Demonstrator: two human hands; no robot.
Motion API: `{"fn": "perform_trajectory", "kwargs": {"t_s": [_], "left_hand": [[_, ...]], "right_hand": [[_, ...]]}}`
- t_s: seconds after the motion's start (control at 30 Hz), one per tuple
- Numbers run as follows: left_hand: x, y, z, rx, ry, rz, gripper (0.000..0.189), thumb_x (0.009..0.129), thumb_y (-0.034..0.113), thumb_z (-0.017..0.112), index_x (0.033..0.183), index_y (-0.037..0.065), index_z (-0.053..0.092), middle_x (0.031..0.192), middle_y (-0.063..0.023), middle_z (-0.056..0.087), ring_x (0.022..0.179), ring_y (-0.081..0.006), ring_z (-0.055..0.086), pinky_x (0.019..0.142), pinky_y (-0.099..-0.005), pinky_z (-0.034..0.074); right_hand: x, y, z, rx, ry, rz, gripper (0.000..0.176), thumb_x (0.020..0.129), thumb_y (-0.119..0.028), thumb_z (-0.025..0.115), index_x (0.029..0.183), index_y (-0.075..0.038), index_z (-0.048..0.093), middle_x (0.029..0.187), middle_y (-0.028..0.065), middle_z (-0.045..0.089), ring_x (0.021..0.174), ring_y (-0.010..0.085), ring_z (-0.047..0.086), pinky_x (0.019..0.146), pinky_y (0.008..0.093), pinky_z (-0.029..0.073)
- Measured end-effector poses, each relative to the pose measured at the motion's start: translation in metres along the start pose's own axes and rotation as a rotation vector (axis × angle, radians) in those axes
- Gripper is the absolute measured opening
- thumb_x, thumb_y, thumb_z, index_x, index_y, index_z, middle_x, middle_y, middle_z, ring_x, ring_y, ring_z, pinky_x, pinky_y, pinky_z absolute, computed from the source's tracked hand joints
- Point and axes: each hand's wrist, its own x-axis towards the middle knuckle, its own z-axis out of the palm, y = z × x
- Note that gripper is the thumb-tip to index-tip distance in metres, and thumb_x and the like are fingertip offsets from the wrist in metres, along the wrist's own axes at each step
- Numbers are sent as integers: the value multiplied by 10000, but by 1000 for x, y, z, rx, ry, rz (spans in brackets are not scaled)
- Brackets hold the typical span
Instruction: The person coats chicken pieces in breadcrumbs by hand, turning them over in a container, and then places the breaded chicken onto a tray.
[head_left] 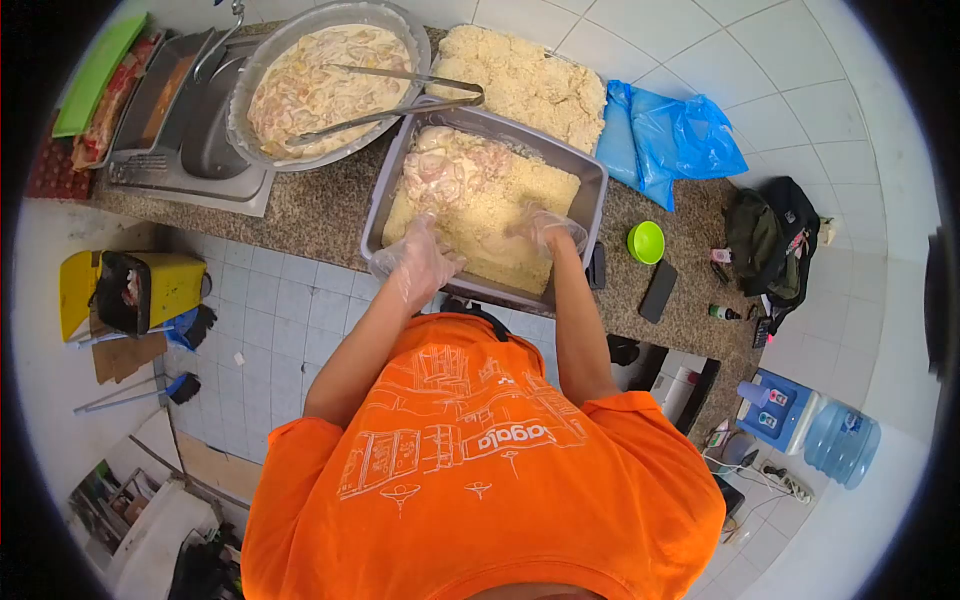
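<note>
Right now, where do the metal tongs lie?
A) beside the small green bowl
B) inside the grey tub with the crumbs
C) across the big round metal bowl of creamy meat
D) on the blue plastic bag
C: the metal tongs lie across the round metal bowl, with their tips in the creamy meat and their joined end over the rim, next to the grey tub.
</note>
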Motion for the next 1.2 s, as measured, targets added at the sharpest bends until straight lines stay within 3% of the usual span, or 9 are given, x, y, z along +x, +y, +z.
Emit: {"fn": "perform_trajectory", "kwargs": {"t_s": [0.1, 0.17, 0.4, 0.5, 0.83, 0.9, 1.07, 1.13, 1.2], "left_hand": [[-5, 5, 14, -15, 106, -52, 783, 918, 415, 372, 1441, -55, 28, 1495, -286, 41, 1403, -410, 49, 1130, -509, 94], [-4, 4, 16, 53, 142, -57, 758, 916, 421, 382, 1450, -19, 74, 1491, -291, 40, 1400, -419, 45, 1127, -514, 109], [8, -13, 33, 178, -177, -86, 651, 927, 460, 312, 1415, 33, 257, 1410, -195, 374, 1286, -360, 380, 1097, -529, 202], [68, -52, 10, 420, 3, -144, 603, 934, 466, 274, 1335, 31, 395, 1303, -144, 510, 1191, -326, 487, 1072, -514, 268], [33, -33, 83, 127, -358, -151, 587, 938, 447, 250, 1313, 26, 410, 1311, -172, 490, 1228, -321, 451, 1060, -528, 287], [22, -11, 93, 124, -304, -88, 616, 928, 461, 302, 1331, 0, 368, 1363, -188, 431, 1277, -340, 389, 1090, -587, 150], [-14, 12, 79, 113, -23, 6, 672, 929, 427, 348, 1403, -29, 216, 1465, -232, 226, 1326, -398, 282, 1076, -623, 108], [-17, 11, 54, 108, -16, 59, 695, 927, 414, 361, 1420, -36, 169, 1489, -245, 150, 1347, -414, 231, 1079, -610, 122], [9, 9, 14, 30, -276, -10, 741, 931, 410, 353, 1447, -33, 58, 1503, -256, 58, 1396, -393, 96, 1097, -582, 114]], "right_hand": [[-59, -93, -92, 92, 32, 27, 574, 701, -289, 744, 1182, -36, 559, 1065, 192, 637, 991, 307, 610, 844, 371, 472], [-61, -109, -108, 371, 181, 582, 630, 705, -324, 752, 1223, -44, 526, 1055, 205, 632, 966, 314, 618, 827, 382, 484], [-102, -130, -77, 432, 531, 408, 389, 879, -311, 530, 1151, -38, 577, 1058, 231, 629, 1012, 353, 606, 848, 419, 470], [-95, -102, -29, 109, 188, 393, 443, 926, -357, 380, 1064, -10, 618, 1086, 245, 613, 1043, 376, 583, 873, 443, 445], [-86, -99, -74, 1184, 416, 517, 389, 948, -267, 328, 1026, -3, 603, 1051, 238, 608, 1046, 383, 561, 862, 436, 440], [-90, -106, -110, -54, 331, 359, 330, 926, -208, 355, 1027, -21, 607, 1079, 229, 592, 1069, 365, 553, 882, 431, 445], [-27, -71, -21, -280, 729, -55, 263, 818, -89, 439, 962, -10, 644, 1050, 195, 649, 1030, 339, 603, 897, 426, 463], [34, -43, 23, -317, 104, -78, 196, 786, -112, 496, 816, -47, 679, 863, 148, 691, 911, 272, 660, 815, 407, 503], [4, -63, -31, -643, 140, -62, 169, 767, -123, 522, 777, -72, 684, 784, 111, 682, 834, 230, 665, 767, 373, 513]]}}
